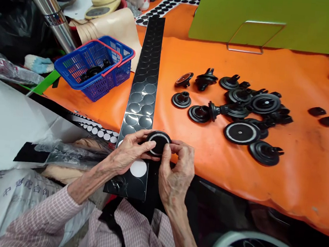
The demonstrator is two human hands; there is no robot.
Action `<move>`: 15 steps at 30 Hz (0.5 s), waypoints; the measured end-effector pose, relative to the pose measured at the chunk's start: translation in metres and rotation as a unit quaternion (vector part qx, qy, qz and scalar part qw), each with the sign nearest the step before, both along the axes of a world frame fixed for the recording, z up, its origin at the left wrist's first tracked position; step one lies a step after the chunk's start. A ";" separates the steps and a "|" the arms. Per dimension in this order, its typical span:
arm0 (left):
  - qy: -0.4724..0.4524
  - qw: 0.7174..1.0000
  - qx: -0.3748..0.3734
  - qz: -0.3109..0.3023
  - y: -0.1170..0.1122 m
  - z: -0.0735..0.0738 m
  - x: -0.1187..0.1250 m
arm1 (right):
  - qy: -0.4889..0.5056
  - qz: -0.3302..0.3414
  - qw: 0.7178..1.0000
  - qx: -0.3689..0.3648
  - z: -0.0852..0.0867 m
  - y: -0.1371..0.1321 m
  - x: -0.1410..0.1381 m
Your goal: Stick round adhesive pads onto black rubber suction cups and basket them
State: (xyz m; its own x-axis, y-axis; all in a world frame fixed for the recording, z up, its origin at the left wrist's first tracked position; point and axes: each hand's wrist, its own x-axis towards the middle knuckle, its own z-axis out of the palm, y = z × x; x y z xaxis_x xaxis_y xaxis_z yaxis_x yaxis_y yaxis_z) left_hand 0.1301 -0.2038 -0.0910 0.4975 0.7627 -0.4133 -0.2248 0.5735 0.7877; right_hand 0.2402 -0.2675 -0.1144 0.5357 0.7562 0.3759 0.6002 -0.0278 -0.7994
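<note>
A round black disc part (160,142) with a pale ring near its rim is held up at the edge of the table. My left hand (130,149) grips it from the left, the thumb lying over its face. On the other side, my right hand (178,168) pinches the disc's right edge between thumb and fingers. Below the hands runs a long black sheet of round stickers (149,68), which sticks out past the table edge. A bare white circle (138,169) shows on it where a sticker is gone. The underside of the disc is hidden.
Several black disc parts with stems (241,132) lie heaped on the orange table cover (208,156). A blue basket (105,81) with black parts stands left of the sheet. A green board (280,17) rises at the back. At lower right a pale tub (219,244) holds more discs.
</note>
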 end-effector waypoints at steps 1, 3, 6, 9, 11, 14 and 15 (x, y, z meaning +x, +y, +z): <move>0.003 1.000 0.003 0.009 0.000 -0.001 0.000 | -0.026 -0.002 1.000 0.002 -0.001 0.001 -0.001; 0.009 1.000 0.009 0.021 -0.001 -0.001 -0.001 | -0.062 -0.004 0.998 0.000 -0.004 0.002 -0.004; 0.014 0.999 0.009 0.034 -0.001 -0.001 -0.003 | -0.087 0.003 0.996 0.007 -0.009 0.005 -0.007; 0.019 0.999 0.001 0.039 0.001 0.001 -0.006 | -0.040 0.003 0.999 0.014 -0.010 0.008 -0.007; 0.014 0.999 -0.010 0.038 0.002 0.003 -0.009 | 0.053 0.004 0.999 -0.003 -0.007 0.009 -0.005; 0.005 0.999 -0.018 0.033 0.002 0.006 -0.017 | 0.206 0.084 0.970 -0.092 0.003 0.012 0.003; 0.009 0.999 -0.017 0.030 0.003 0.007 -0.020 | 0.235 0.120 0.957 -0.121 0.007 0.015 0.006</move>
